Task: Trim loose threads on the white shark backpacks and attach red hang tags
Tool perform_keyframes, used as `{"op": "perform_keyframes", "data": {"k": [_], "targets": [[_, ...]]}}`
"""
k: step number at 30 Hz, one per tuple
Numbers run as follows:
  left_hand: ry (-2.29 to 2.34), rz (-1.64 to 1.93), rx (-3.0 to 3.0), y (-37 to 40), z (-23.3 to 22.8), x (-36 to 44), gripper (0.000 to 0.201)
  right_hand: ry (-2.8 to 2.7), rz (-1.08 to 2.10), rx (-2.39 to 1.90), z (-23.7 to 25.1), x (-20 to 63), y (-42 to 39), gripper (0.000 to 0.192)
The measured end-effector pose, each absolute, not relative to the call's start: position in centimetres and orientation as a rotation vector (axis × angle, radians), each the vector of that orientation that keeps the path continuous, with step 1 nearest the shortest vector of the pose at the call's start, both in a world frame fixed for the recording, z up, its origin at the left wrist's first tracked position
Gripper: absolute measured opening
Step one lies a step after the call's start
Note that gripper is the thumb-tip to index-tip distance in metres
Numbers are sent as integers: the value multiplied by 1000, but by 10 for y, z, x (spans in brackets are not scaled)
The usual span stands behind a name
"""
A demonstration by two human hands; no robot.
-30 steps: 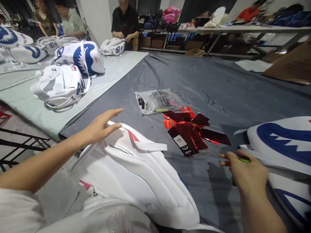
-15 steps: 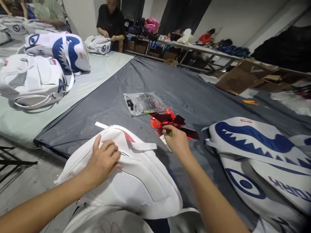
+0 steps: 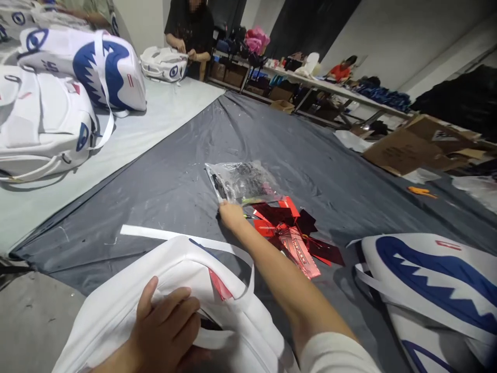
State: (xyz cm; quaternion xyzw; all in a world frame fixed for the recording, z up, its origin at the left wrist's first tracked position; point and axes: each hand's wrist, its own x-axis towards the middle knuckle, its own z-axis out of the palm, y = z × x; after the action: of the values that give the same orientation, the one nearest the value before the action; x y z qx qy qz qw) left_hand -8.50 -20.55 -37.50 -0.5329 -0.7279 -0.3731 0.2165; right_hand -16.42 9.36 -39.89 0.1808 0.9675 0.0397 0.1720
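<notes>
A white backpack (image 3: 186, 269) lies right in front of me, with a small red tag (image 3: 219, 284) on it and a white strap (image 3: 155, 233) stretching over its top. My left hand (image 3: 166, 321) rests on the backpack, fingers spread across the fabric. Farther out, my right hand (image 3: 232, 213) is closed by the near left corner of a clear plastic bag (image 3: 248, 178). Something dark and yellow-green shows beside its fingers, too hidden to name. Just right of that hand lies a bunch of shiny red tags (image 3: 297, 235) with strings.
More white-and-blue backpacks stand at left (image 3: 112, 67) and right (image 3: 435, 280). A dark grey sheet (image 3: 163, 171) covers the table. Cardboard boxes (image 3: 411, 145) and an orange item (image 3: 422, 191) are at right. A person in black (image 3: 190, 31) works across the table.
My right hand has moved left from the red tags to the plastic bag's corner. The tags now lie uncovered. My left hand stays on the backpack; the view has shifted.
</notes>
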Motion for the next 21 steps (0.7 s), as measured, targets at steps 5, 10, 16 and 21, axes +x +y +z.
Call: {"op": "perform_keyframes", "data": {"k": [5,10,16,21], "targets": [[-2197,-1061,-1488,-216,-370,-79,37,2548,226,690,-391,-69,114,26],[-2180,-1027,-1507,-220,-370,-81,34,2553,349,930,-387,-57,108,37],[-2094,-1009,-1512,-218,-372,-85,35,2552,352,1022,-401,-71,118,32],[-2125,-1042,-1514,-218,-374,-86,29,2564,329,1003,-412,-60,125,30]]}}
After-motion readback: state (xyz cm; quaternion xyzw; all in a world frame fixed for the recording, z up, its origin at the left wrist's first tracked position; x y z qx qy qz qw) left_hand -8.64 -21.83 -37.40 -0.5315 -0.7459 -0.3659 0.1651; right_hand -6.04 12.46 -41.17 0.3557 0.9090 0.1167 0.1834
